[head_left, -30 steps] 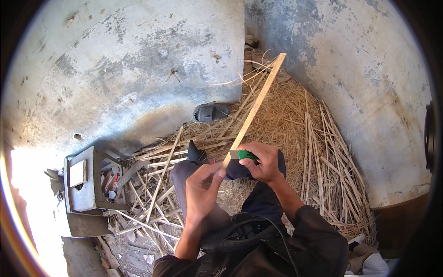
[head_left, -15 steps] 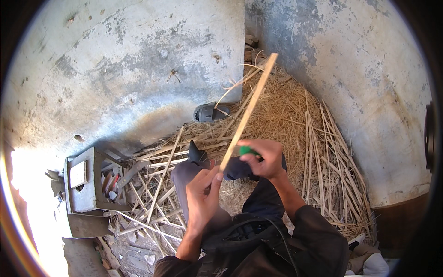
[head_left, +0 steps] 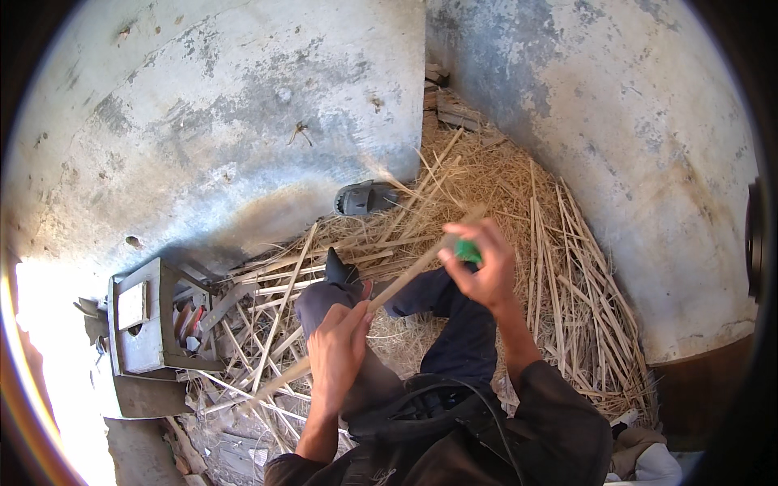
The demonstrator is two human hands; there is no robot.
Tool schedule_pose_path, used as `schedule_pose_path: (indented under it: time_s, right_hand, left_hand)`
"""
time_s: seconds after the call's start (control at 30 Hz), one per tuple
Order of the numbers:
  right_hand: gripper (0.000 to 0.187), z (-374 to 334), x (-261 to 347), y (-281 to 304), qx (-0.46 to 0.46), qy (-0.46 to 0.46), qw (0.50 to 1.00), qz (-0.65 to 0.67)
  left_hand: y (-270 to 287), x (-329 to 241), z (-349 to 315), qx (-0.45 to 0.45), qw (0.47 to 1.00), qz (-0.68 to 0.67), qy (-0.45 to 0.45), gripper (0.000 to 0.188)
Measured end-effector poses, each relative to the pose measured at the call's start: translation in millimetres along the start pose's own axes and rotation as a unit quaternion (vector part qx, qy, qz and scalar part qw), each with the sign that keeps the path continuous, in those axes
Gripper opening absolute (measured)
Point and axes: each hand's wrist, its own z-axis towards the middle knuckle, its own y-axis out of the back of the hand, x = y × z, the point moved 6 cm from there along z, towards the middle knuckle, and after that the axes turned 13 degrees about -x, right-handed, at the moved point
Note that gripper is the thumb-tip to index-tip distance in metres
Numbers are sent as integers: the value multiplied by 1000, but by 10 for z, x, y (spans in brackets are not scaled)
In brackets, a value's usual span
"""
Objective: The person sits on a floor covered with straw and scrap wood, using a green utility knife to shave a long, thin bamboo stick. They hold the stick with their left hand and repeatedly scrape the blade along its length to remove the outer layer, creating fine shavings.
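My left hand (head_left: pixel 335 344) is closed around a thin, pale wooden strip (head_left: pixel 401 280), which may be split bamboo. The strip slants up to the right over my knees, and its lower end sticks out behind the hand, blurred. By the upper end is my right hand (head_left: pixel 486 263), its fingers curled around a small green object (head_left: pixel 467 250) that could be a handle; the rest of it is hidden. Whether the right fingers also touch the strip is hard to make out through the blur.
Straw-like shavings (head_left: pixel 494 182) cover the floor in the corner, with a pile of long strips (head_left: pixel 592 316) along the right wall. A grey slipper (head_left: pixel 365 198) lies by the far wall. At left stands a wooden box (head_left: pixel 166 320) with odds and ends inside.
The strip has slid down through my left hand, so its lower end now shows behind that hand. My right hand has moved up and right with the green object, toward the strip's upper end.
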Motion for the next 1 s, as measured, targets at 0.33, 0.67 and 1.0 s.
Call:
schedule_pose_path:
  time_s: [0.33, 0.67, 1.0]
  right_hand:
    - [28, -391, -54, 268, 189, -6, 981, -36]
    - [38, -1141, -1902, 1976, -70, -154, 881, -441]
    - [35, -2516, -2888, 2820, -71, -444, 711, -540]
  left_hand:
    - [-37, -477, 284, -19, 974, -53, -221, 32]
    - [-175, -519, -110, 172, 928, -318, -90, 25]
    - [-747, -112, -1545, 597, 693, -380, 142, 74]
